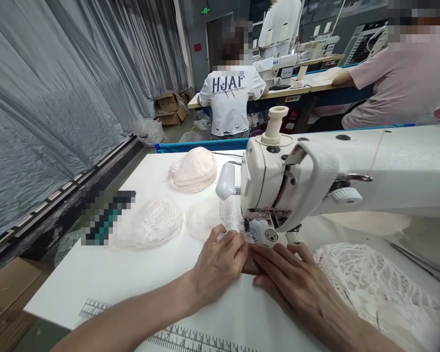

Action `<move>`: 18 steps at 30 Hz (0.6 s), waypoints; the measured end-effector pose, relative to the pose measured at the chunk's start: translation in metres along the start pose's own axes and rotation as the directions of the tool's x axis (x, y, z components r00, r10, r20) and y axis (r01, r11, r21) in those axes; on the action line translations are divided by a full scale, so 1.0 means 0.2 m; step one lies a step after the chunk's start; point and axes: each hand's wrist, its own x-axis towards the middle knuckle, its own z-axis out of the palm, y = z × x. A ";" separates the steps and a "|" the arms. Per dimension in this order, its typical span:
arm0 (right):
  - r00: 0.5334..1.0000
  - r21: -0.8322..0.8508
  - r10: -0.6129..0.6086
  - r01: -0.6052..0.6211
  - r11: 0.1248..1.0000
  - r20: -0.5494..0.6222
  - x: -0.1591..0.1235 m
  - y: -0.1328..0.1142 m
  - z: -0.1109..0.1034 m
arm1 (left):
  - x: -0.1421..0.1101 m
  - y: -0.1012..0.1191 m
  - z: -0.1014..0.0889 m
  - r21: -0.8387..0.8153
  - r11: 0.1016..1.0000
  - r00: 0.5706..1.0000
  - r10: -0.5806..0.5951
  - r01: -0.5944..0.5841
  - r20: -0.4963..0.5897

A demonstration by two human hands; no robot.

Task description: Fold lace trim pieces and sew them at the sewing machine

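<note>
My left hand (222,261) is at the front of the white sewing machine (264,181), its fingers curled and pressed onto a white lace piece (229,213) beside the needle area. The lace runs away to the left of the presser foot onto a pale cup-shaped piece (201,218). My right hand (293,274) lies with fingers stretched out flat just before the machine bed, its fingertips close to my left hand. Between both hands a small brown flat piece (252,265) shows; its other parts are hidden under my fingers.
A stack of pale pink cups (193,169) and white lace cups (150,222) lie on the left of the white table (132,278). More white lace (374,278) and metal scissors or tweezers (421,261) are at right. Printed rulers (194,337) mark the front. Co-workers sit beyond.
</note>
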 end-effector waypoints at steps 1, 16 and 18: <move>1.000 -0.002 -0.002 0.002 1.000 0.000 0.00 0.00 0.00 | 0.00 0.00 0.00 0.000 1.000 1.000 -0.003 0.003 0.006; 1.000 -0.029 -0.008 0.009 1.000 0.012 0.00 0.01 0.02 | 0.00 -0.03 0.02 -0.008 0.999 0.996 -0.031 0.032 0.078; 1.000 -0.062 -0.011 0.011 0.998 0.004 0.00 0.02 0.03 | 0.00 -0.04 0.03 -0.018 0.998 0.994 -0.051 0.053 0.097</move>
